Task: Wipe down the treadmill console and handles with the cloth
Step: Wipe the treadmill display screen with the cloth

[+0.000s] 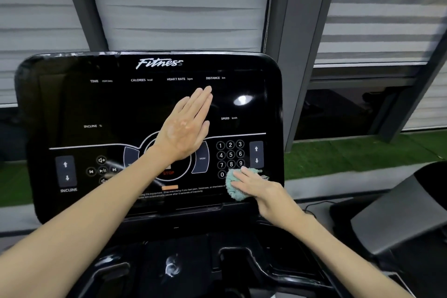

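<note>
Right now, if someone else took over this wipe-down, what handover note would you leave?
Left hand: flat, fingers straight, on the middle of the console, holding nothing.
Right hand: presses the teal cloth to the console's lower right, just below the keypad.
Done: cannot tell how much is wiped.
Left: the rest of the console, then the handles, which are not clearly in view.
</note>
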Tool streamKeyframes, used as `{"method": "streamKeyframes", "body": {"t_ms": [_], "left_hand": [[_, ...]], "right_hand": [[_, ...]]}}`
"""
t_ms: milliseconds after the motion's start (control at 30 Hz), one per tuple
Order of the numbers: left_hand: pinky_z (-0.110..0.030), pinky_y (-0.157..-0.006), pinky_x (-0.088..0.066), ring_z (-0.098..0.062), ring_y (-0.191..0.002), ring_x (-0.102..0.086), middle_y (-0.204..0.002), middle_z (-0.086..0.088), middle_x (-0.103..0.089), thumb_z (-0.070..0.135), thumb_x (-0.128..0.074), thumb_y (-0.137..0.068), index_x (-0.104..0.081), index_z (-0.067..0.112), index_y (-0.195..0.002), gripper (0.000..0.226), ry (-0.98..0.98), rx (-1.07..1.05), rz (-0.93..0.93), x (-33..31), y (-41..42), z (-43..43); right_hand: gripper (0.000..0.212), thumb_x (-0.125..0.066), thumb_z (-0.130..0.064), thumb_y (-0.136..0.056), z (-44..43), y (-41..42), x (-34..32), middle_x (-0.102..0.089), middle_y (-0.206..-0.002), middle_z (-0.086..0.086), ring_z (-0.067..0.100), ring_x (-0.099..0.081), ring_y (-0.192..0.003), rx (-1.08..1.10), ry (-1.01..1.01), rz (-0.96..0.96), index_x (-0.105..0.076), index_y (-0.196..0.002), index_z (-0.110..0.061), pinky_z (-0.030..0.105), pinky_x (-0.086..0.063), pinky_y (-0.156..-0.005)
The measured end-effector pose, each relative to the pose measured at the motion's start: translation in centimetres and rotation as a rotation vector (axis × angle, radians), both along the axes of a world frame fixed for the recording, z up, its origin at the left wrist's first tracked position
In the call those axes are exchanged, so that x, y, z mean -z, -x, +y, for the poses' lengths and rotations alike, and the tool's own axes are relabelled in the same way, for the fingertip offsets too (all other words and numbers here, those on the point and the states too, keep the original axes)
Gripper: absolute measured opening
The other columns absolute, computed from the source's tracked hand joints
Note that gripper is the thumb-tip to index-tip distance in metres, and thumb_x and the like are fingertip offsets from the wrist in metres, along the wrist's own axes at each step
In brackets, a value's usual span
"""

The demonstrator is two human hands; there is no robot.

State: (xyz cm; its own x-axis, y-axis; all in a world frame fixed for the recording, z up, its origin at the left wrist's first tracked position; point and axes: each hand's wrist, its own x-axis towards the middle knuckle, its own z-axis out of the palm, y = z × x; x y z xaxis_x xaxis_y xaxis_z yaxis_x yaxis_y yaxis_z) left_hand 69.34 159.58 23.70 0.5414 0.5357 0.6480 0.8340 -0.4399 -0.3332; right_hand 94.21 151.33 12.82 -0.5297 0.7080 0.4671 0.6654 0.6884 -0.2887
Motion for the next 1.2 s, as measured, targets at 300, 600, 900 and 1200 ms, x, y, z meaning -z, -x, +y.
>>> {"method": "streamKeyframes", "body": {"t_ms": [300,600,900,1200], "left_hand": [[-0.044,-0.115,-0.031,-0.033,-0.145,-0.028,-0.159,-0.019,-0.023,0.017,-0.043,-0.098,-0.033,-0.006,-0.147,0.055,0.003,-0.067,0.048,1.4,8.5,-3.3],[-0.043,-0.117,-0.028,-0.030,-0.148,-0.024,-0.161,-0.017,-0.020,0.018,-0.043,-0.099,-0.030,-0.005,-0.149,0.057,0.049,-0.068,0.078,2.1,11.9,-3.7],[-0.040,-0.118,-0.024,-0.028,-0.148,-0.024,-0.161,-0.015,-0.019,0.019,-0.040,-0.100,-0.028,-0.003,-0.150,0.056,0.041,-0.014,0.088,1.8,12.9,-3.3],[-0.042,-0.117,-0.027,-0.028,-0.148,-0.024,-0.161,-0.015,-0.020,0.019,-0.037,-0.099,-0.028,-0.002,-0.150,0.056,0.031,-0.047,0.055,1.5,16.6,-3.3]], "right_hand": [[0.054,-0.048,0.014,-0.078,-2.0,3.9,-1.7,-0.062,-0.124,-0.004,0.009,-0.055,-0.116,-0.169,0.238,-0.108,-0.060,-0.120,-0.018,0.026,-0.046,-0.096],[0.053,-0.051,0.005,-0.073,-2.6,16.2,0.2,-0.057,-0.112,0.000,0.025,-0.058,-0.101,-0.201,0.111,-0.238,-0.052,-0.121,-0.016,0.041,-0.051,-0.077],[0.058,-0.043,0.010,-0.064,-2.1,8.5,-1.2,-0.058,-0.101,-0.010,0.017,-0.061,-0.095,-0.029,0.240,-0.297,-0.054,-0.112,-0.022,0.034,-0.051,-0.079],[0.049,-0.052,0.008,-0.069,-3.4,19.4,-1.4,-0.057,-0.098,0.004,0.023,-0.049,-0.086,-0.159,0.119,-0.289,-0.055,-0.114,-0.010,0.033,-0.046,-0.080]]}}
